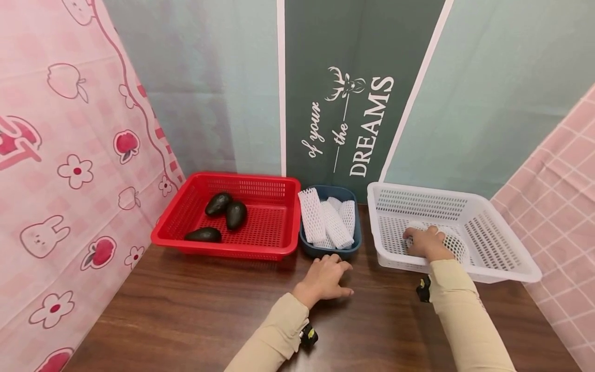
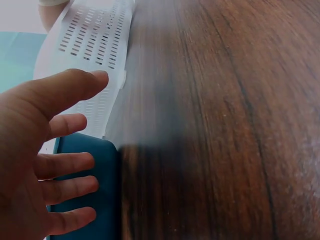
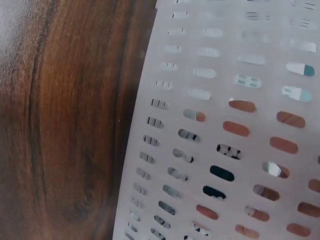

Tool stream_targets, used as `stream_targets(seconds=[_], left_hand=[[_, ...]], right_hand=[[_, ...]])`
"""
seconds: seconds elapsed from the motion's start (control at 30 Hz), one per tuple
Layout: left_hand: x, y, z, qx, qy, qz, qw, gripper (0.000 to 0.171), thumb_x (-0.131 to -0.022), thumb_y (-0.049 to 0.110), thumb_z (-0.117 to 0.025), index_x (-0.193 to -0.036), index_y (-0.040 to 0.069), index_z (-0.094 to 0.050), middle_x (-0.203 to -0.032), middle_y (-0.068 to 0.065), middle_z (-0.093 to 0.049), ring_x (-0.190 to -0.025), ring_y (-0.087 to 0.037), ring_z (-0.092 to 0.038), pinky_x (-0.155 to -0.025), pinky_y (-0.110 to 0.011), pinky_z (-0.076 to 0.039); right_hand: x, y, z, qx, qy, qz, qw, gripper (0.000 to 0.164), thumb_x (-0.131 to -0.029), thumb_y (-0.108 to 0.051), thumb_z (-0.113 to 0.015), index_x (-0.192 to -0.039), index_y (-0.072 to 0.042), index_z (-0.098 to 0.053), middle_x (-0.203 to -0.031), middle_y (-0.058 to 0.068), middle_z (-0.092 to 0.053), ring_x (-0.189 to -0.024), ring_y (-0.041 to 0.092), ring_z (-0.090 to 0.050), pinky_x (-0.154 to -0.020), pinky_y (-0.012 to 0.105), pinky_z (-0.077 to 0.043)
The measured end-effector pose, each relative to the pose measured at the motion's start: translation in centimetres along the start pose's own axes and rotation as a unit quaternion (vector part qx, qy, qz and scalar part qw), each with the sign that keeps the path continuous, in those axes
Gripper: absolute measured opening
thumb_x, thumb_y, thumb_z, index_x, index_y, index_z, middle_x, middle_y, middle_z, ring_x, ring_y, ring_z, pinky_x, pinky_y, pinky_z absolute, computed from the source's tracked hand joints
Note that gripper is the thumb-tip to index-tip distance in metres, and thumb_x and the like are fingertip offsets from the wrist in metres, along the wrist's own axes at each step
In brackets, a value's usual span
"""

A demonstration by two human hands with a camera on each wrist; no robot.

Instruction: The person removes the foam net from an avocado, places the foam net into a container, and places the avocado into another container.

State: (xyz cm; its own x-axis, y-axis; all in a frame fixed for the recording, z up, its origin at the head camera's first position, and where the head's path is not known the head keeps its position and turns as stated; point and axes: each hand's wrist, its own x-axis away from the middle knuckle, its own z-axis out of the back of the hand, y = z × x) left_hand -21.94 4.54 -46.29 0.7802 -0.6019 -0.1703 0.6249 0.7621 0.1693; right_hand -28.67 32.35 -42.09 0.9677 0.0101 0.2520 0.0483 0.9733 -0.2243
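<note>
My right hand point(image 1: 427, 243) reaches down into the white basket point(image 1: 506, 261), fingers bent round an avocado in a white foam net. Through the basket's slots in the right wrist view, bits of the dark avocado point(image 3: 222, 173) show between skin and white netting; most of it is hidden. Another white foam-netted item point(image 1: 457, 247) lies beside that wrist. My left hand point(image 1: 324, 277), fingers spread and holding nothing, hovers just in front of the blue basket point(image 1: 328, 252). White foam net sleeves point(image 1: 335, 225) fill that basket.
At left stands a red basket point(image 1: 269, 252) with three bare avocados point(image 1: 236, 215) in it. All the baskets sit on a brown wooden table point(image 1: 186, 305), close to a green curtain point(image 1: 223, 103). Pink patterned cloth point(image 1: 69, 191) hangs on both sides.
</note>
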Motion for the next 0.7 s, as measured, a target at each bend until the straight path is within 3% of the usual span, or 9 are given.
stream_targets(seconds=[0.43, 0.7], left_hand=[[-0.1, 0.0, 0.2, 0.004, 0.008, -0.005, 0.9999, 0.048, -0.066, 0.054, -0.063, -0.106, 0.027, -0.059, -0.096, 0.003, -0.051, -0.083, -0.014, -0.047, -0.061, -0.027, -0.036], [0.2, 0.0, 3.0, -0.003, 0.055, -0.035, 0.9978, 0.049, -0.067, 0.051, -0.063, -0.106, 0.022, -0.059, -0.092, 0.002, -0.052, -0.082, -0.015, -0.049, -0.062, -0.029, -0.039]], right_hand=[[-0.1, 0.0, 0.3, -0.001, 0.016, -0.012, 1.0, 0.038, -0.073, -0.01, -0.059, -0.11, -0.006, -0.05, -0.094, 0.035, -0.028, -0.082, 0.048, -0.022, -0.057, 0.055, -0.03], [1.1, -0.5, 1.8, 0.023, 0.099, 0.045, 0.994, 0.03, -0.075, -0.019, -0.061, -0.102, -0.011, -0.051, -0.092, 0.031, -0.038, -0.081, 0.048, -0.026, -0.057, 0.053, -0.03]])
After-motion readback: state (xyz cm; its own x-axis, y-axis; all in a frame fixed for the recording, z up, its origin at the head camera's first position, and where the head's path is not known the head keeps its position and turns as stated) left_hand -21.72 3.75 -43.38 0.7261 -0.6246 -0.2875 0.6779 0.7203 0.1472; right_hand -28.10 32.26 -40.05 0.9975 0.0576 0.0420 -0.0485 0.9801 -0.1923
